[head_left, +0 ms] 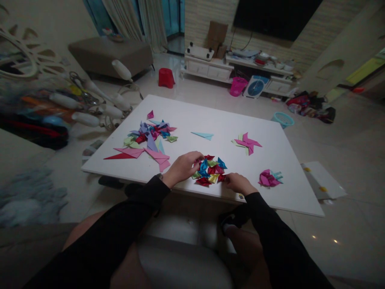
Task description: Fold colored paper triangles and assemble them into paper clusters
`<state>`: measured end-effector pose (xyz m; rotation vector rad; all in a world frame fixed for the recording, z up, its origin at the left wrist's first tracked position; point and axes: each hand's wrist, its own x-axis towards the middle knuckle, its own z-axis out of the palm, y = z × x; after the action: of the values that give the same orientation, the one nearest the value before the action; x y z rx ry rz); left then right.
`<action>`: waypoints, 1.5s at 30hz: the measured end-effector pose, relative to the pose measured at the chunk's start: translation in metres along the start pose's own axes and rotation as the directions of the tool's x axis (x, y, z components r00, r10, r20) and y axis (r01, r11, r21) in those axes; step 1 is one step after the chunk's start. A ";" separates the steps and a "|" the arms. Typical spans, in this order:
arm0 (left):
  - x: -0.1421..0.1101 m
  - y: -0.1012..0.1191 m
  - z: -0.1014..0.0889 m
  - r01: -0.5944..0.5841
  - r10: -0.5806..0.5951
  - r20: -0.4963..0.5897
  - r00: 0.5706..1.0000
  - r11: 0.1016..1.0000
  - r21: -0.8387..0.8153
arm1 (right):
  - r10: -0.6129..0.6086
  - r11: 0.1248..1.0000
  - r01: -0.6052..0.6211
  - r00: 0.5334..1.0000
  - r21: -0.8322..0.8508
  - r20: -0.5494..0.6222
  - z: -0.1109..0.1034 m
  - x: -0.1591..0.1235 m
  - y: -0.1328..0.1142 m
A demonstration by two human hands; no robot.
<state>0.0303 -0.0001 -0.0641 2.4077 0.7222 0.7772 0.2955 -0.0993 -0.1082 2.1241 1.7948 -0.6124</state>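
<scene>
A cluster of small folded-paper pieces (pixel 213 170) in red, blue, green and yellow lies near the table's front edge, between my two hands. My left hand (pixel 184 167) curves around the cluster's left side, its fingertips at the upper left pieces, thumb and fingers apart. At the lower right, my right hand (pixel 240 183) has its fingers closed at a red folded-paper piece (pixel 221 178). Farther right sits a magenta and teal folded-paper piece (pixel 269 178). Behind it lies a magenta and green paper pinwheel (pixel 248 143).
A mixed heap of folded paper (pixel 153 134) covers the white table's (pixel 180 108) left part. One light blue folded strip (pixel 203 135) lies mid-table. A lamp with white shades (pixel 87 119) stands beyond the left edge; a teal basket (pixel 283 119) is at the far right corner.
</scene>
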 end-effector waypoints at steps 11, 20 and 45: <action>0.000 0.001 -0.001 -0.009 0.009 0.012 1.000 1.000 -0.022 | -0.049 0.999 0.051 0.977 0.006 -0.208 -0.013 -0.006 -0.013; 0.001 0.000 0.000 -0.017 0.017 0.021 1.000 1.000 -0.013 | -0.037 0.999 0.029 0.983 -0.046 -0.177 -0.006 -0.003 -0.014; 0.000 -0.001 0.000 -0.013 0.013 0.023 1.000 1.000 -0.005 | -0.062 0.993 0.087 0.957 0.077 -0.284 -0.009 -0.005 -0.012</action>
<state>0.0298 0.0001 -0.0646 2.4148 0.6958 0.7543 0.2840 -0.0965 -0.0974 2.3095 2.0383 -0.4312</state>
